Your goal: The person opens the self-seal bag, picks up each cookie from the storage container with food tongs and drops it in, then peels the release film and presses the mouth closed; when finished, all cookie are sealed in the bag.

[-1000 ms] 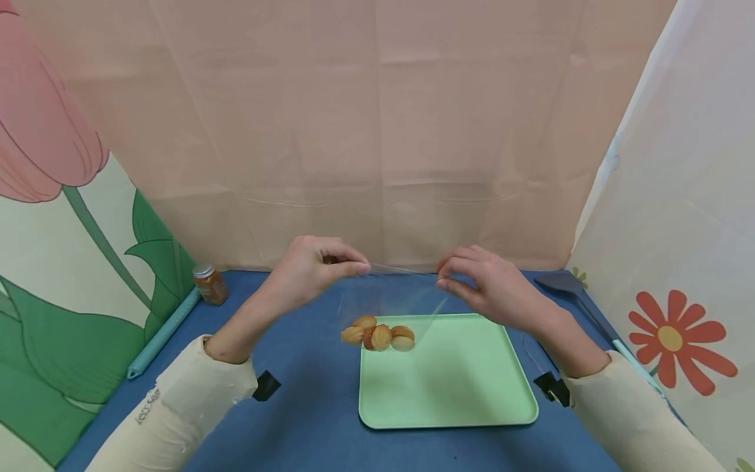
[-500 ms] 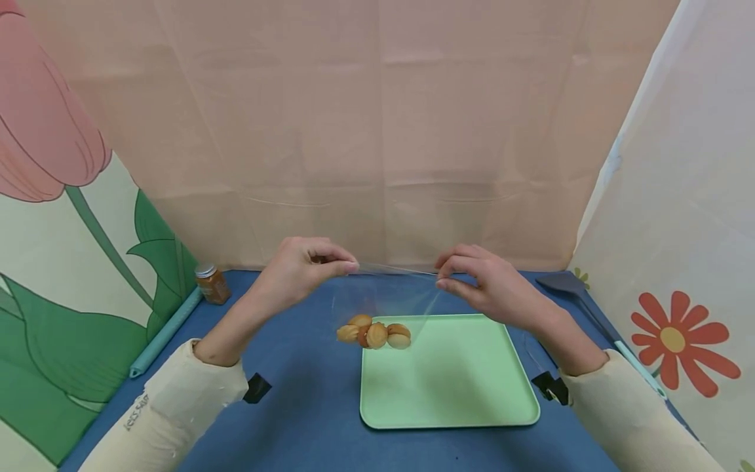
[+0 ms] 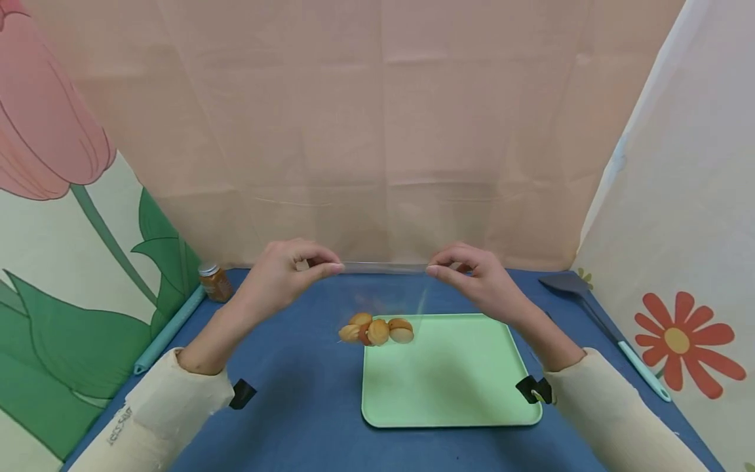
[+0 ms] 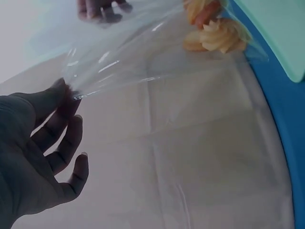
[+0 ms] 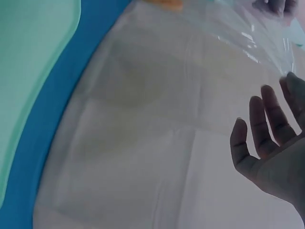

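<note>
A clear plastic bag (image 3: 383, 295) hangs between my hands, its top edge stretched straight across. My left hand (image 3: 295, 270) pinches one top corner between thumb and forefinger, the other fingers loosely bent. At the opposite corner my right hand (image 3: 472, 275) pinches the bag the same way. Several golden-brown cookies (image 3: 377, 332) lie together in the bottom of the bag, over the left back part of the green tray (image 3: 454, 393) in the head view. In the left wrist view one piped, ridged cookie (image 4: 223, 36) shows through the film.
The light-green tray sits on a blue tabletop (image 3: 295, 419). At the back left stands a small jar (image 3: 215, 283) with a silvery lid, near a teal roll (image 3: 171, 331). A dark spatula (image 3: 598, 321) with a pale handle lies along the right edge. A beige sheet hangs behind.
My left hand has moved left, and my right hand slightly left just now. The bag's top edge has gone from slanting to level. The cookies stay hanging in the bag.
</note>
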Tool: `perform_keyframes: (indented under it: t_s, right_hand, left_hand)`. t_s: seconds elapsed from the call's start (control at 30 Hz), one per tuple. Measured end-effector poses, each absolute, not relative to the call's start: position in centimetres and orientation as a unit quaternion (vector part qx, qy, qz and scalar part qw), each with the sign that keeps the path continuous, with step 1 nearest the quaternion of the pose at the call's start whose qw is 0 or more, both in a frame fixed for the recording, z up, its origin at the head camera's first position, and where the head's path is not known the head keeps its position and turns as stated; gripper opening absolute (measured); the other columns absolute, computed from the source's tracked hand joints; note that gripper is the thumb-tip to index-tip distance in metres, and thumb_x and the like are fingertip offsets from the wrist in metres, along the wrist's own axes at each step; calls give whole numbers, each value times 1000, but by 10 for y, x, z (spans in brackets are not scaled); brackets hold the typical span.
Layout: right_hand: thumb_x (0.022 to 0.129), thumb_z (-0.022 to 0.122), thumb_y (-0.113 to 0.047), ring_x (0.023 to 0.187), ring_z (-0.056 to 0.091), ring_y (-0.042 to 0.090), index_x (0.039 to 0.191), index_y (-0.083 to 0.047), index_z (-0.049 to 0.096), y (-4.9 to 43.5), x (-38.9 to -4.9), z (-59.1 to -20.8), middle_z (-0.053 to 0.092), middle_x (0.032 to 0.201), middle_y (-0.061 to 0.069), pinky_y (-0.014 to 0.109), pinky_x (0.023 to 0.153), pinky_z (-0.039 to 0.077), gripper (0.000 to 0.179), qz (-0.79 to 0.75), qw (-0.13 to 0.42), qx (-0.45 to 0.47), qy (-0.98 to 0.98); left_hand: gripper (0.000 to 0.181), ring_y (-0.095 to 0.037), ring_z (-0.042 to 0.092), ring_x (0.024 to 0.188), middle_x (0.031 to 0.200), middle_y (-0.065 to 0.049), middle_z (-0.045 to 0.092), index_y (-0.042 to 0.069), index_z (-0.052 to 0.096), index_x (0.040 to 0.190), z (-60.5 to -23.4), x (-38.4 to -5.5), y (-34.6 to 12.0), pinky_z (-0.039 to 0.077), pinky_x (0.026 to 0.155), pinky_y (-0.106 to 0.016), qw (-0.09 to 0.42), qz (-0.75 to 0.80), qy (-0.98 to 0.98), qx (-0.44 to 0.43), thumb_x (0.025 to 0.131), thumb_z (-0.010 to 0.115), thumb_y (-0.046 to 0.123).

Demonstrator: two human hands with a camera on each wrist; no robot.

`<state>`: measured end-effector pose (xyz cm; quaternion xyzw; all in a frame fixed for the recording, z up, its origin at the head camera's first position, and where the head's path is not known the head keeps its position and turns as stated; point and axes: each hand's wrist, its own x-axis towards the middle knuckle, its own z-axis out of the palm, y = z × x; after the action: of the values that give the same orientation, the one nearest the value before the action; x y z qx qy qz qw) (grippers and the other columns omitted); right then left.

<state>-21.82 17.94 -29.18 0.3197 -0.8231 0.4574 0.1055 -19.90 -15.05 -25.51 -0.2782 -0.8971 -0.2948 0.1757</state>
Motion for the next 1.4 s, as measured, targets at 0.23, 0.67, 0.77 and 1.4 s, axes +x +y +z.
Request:
perform_keyframes:
  t_s: [0.23, 0.67, 0.77, 1.4]
  right_hand:
    - [100, 64, -24, 87, 62, 21, 107, -18, 73, 156, -218, -301, 69, 105, 0, 32, 73, 52, 12, 496, 57, 299, -813]
    - [100, 64, -29, 90, 61, 22, 101, -23, 73, 123, -198, -317, 70, 104, -3, 30, 73, 51, 11, 495, 2, 314, -810]
    - [100, 64, -28, 88, 60, 19, 100, -23, 74, 117, -191, -322, 70, 104, -2, 29, 73, 50, 11, 485, -16, 327, -811]
    - [100, 64, -26, 71, 45, 14, 92, -14, 73, 80, -197, -358, 57, 80, -3, 28, 66, 41, 17, 482, -202, 311, -794]
  left_hand:
    - [6, -6, 58, 81, 88, 12, 70, 27, 77, 95, -261, -189, -168, 48, 70, -31, 219, -223, -912, -266, 93, 72, 29]
    - [2, -4, 53, 77, 77, 19, 63, 33, 73, 93, -256, -159, -200, 44, 71, -28, 147, -177, -944, -236, 94, 71, 33]
    - [4, -3, 51, 77, 77, 20, 60, 38, 71, 91, -251, -148, -208, 42, 69, -26, 110, -166, -954, -223, 95, 69, 39]
    - [21, -4, 42, 55, 68, 11, 61, 28, 69, 79, -282, -164, -246, 37, 51, -25, -140, -237, -930, -245, 96, 66, 39]
